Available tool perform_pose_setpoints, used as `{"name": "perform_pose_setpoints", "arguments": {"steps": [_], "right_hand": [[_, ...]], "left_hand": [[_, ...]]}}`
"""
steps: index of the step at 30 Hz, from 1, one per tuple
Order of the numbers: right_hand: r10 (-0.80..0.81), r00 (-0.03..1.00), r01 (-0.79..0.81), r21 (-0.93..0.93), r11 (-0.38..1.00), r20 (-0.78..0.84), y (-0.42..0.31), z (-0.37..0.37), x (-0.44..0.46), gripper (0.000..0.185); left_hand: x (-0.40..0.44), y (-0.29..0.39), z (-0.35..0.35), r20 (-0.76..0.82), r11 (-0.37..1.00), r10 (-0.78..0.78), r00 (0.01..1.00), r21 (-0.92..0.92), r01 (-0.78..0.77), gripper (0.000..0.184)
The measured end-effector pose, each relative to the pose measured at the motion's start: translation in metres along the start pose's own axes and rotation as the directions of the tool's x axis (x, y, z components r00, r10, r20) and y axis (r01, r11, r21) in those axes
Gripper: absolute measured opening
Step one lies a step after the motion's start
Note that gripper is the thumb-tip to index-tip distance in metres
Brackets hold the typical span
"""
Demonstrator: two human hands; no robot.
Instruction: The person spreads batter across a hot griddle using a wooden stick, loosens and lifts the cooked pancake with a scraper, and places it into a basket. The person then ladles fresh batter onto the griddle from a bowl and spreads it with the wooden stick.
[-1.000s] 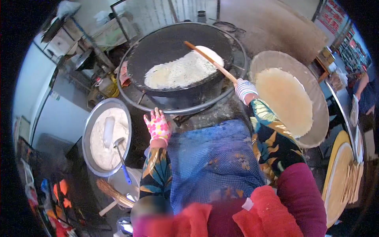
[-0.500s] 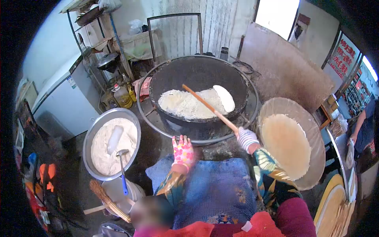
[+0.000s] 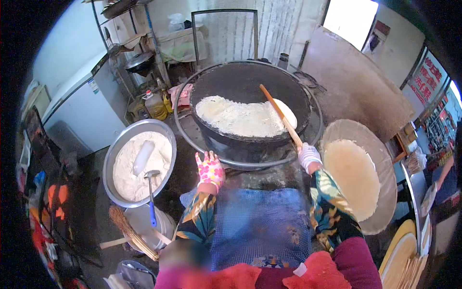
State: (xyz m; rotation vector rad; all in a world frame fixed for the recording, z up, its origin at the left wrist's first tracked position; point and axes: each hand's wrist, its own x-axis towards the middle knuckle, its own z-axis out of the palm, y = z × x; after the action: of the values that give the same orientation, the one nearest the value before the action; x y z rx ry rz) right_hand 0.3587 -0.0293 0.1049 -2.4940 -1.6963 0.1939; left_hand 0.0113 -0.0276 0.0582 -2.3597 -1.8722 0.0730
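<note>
My right hand [image 3: 309, 156], in a striped glove, is closed round the lower end of a wooden stick [image 3: 279, 113]. The stick's far part lies across the pale batter [image 3: 240, 117] spread on the near part of the round black griddle [image 3: 226, 79]. A thicker white mass of dough [image 3: 288, 114] sits at the batter's right end, beside the stick. My left hand [image 3: 210, 169], in a pink flowered glove with its fingers apart, is by the near edge of the metal ring [image 3: 250, 165] around the griddle and holds nothing.
On the left, a metal basin [image 3: 111, 166] holds dough and a blue-handled ladle [image 3: 152, 204], above a bucket [image 3: 166, 224] and a brush [image 3: 127, 229]. A thin round flatbread [image 3: 351, 176] lies in a lined basket [image 3: 387, 192] on the right. Another person's arm [image 3: 445, 171] shows far right.
The stick has swung to the right and points more steeply away from me. The batter reaches further right beneath it. My left hand has shifted slightly relative to the ring, and the view has moved.
</note>
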Motion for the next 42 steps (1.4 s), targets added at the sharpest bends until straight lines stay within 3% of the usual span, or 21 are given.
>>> {"name": "perform_pose_setpoints", "arguments": {"steps": [2, 3, 6, 8, 10, 11, 13, 14, 16, 18, 20, 21, 23, 24, 26, 28, 31, 34, 38, 40, 42], "right_hand": [[-0.158, 0.987, 0.158, -0.039, 0.987, 0.005, -0.001, 0.005, -0.024, 0.032], [-0.18, 0.973, 0.197, -0.12, 0.973, 0.142, -0.007, -0.001, -0.038, 0.031], [0.004, 1.0, -0.004, -0.056, 0.998, 0.0, 0.03, 0.015, -0.02, 0.032], [0.027, 0.999, -0.028, -0.044, 0.999, -0.03, 0.021, 0.002, -0.016, 0.03], [-0.047, 0.999, 0.046, -0.052, 0.998, -0.019, 0.001, -0.012, -0.032, 0.031], [-0.054, 0.998, 0.053, -0.052, 0.997, -0.016, -0.001, -0.007, -0.028, 0.031], [-0.02, 1.0, 0.018, -0.086, 0.996, -0.021, 0.011, 0.01, -0.022, 0.03], [0.012, 1.0, -0.015, -0.107, 0.994, -0.029, 0.018, 0.01, -0.01, 0.03], [-0.071, 0.988, 0.064, -0.054, 0.996, -0.139, 0.013, 0.012, -0.006, 0.034], [-0.139, 0.982, 0.136, -0.031, 0.99, -0.127, 0.003, 0.013, -0.013, 0.033], [-0.229, 0.973, 0.225, -0.089, 0.97, -0.037, -0.003, 0.018, -0.032, 0.033], [-0.281, 0.959, 0.283, -0.141, 0.949, 0.029, 0.002, 0.027, -0.035, 0.032], [-0.245, 0.969, 0.241, -0.077, 0.967, -0.035, 0.05, 0.053, 0.003, 0.036], [-0.117, 0.993, 0.115, -0.093, 0.989, -0.021, 0.031, 0.021, -0.006, 0.038], [-0.068, 0.994, 0.058, -0.111, 0.992, -0.09, 0.032, 0.03, 0.014, 0.037], [-0.165, 0.986, 0.161, -0.115, 0.98, -0.024, -0.003, -0.008, -0.016, 0.035], [-0.038, 0.999, 0.037, -0.075, 0.996, -0.006, 0.015, 0.013, -0.008, 0.033], [-0.057, 0.995, 0.051, -0.079, 0.996, -0.083, 0.016, 0.013, 0.004, 0.034], [-0.258, 0.965, 0.259, 0.014, 0.966, -0.036, 0.001, 0.019, -0.029, 0.034], [-0.128, 0.988, 0.133, -0.067, 0.989, 0.084, 0.005, 0.025, -0.029, 0.034], [-0.078, 0.996, 0.077, -0.005, 0.997, -0.048, 0.038, 0.029, 0.001, 0.034]], "left_hand": [[0.004, -0.007, -0.006, -0.003, 1.0, -0.025, 1.0, 0.002, 0.025, 0.06], [0.005, -0.01, -0.017, 0.023, 0.999, -0.047, 0.999, -0.001, 0.047, 0.06], [0.012, -0.02, -0.008, 0.008, 0.992, -0.107, 0.994, 0.063, 0.106, 0.059], [0.021, -0.021, 0.001, 0.043, 0.986, -0.11, 0.993, 0.132, 0.103, 0.058], [0.013, 0.0, -0.016, -0.044, 0.995, -0.01, 0.999, -0.096, 0.006, 0.051], [0.006, 0.021, -0.016, -0.146, 0.992, 0.053, 0.988, -0.103, -0.069, 0.051], [-0.01, 0.057, -0.026, -0.118, 0.962, 0.173, 0.978, -0.194, -0.193, 0.06], [-0.012, 0.07, -0.022, -0.013, 0.962, 0.2, 0.98, -0.189, -0.199, 0.062], [-0.012, 0.082, 0.006, -0.121, 0.987, 0.162, 0.979, 0.041, -0.158, 0.059], [-0.011, 0.078, 0.025, -0.227, 0.985, 0.147, 0.963, 0.12, -0.123, 0.057], [-0.018, 0.065, -0.011, -0.048, 0.984, 0.172, 0.984, 0.051, -0.169, 0.048], [-0.014, 0.06, -0.004, -0.077, 0.984, 0.171, 0.982, 0.059, -0.167, 0.048], [-0.011, 0.051, 0.001, -0.092, 0.984, 0.178, 0.98, 0.035, -0.175, 0.048], [-0.006, 0.046, 0.013, -0.173, 0.982, 0.183, 0.968, 0.08, -0.171, 0.058], [-0.005, 0.037, 0.014, -0.137, 0.986, 0.166, 0.977, 0.056, -0.16, 0.057], [-0.005, 0.032, 0.013, -0.108, 0.987, 0.154, 0.982, 0.063, -0.148, 0.057], [-0.006, 0.027, 0.0, -0.036, 0.992, 0.128, 0.991, 0.025, -0.127, 0.062], [-0.004, 0.016, -0.003, -0.006, 0.993, 0.114, 0.993, -0.012, -0.114, 0.059], [0.0, 0.01, 0.008, -0.098, 0.997, 0.065, 0.993, 0.042, -0.061, 0.055], [0.002, 0.005, 0.01, -0.084, 0.996, 0.067, 0.994, 0.059, -0.062, 0.055], [0.007, -0.002, 0.014, -0.078, 0.999, 0.038, 0.996, 0.034, -0.036, 0.053]]}}
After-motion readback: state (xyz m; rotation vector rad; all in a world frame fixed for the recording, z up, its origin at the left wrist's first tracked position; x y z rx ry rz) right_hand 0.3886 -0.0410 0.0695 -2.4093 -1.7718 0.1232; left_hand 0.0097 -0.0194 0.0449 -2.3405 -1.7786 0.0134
